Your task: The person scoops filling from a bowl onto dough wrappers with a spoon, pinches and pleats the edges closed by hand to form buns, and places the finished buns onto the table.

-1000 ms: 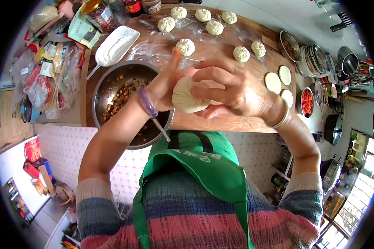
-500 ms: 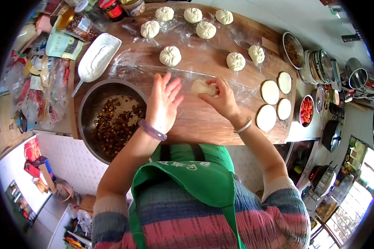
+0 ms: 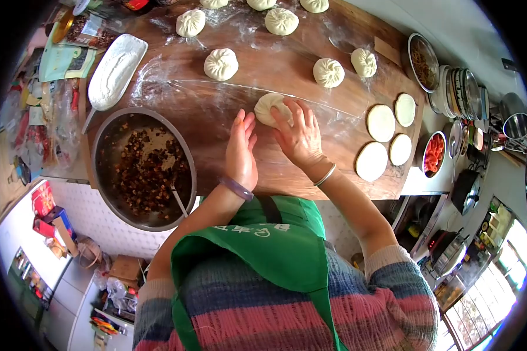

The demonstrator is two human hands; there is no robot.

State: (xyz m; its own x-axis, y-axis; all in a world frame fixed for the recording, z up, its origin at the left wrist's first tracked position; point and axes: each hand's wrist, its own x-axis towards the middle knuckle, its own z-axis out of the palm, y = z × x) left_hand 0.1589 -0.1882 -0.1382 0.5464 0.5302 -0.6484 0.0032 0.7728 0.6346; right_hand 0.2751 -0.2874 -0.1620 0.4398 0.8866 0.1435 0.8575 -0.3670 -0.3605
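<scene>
A pleated bun point(image 3: 269, 110) sits on the wooden board point(image 3: 216, 105), pleats facing up, in front of my hands. My right hand point(image 3: 300, 133) has its thumb and fingers curved against the bun's right side and covers part of it. My left hand point(image 3: 242, 152) is just left of it, palm turned inward, fingers stretched out and holding nothing. Further up the board stand other pleated buns, the nearest being one bun point(image 3: 221, 64) at upper left and another bun point(image 3: 328, 73) at upper right.
Chopped filling and a spoon handle show in a large steel bowl point(image 3: 102, 175) at left. Above it lies a scoop of flour point(image 3: 116, 73). Several flat dough rounds point(image 3: 380, 123) lie at right. Beyond them are a bowl of red pieces point(image 3: 433, 153) and a steel bowl point(image 3: 420, 61).
The bun in my right hand now rests upright on the board. My left hand has turned from palm-up to sideways. The view has shifted, with the far buns partly cut off.
</scene>
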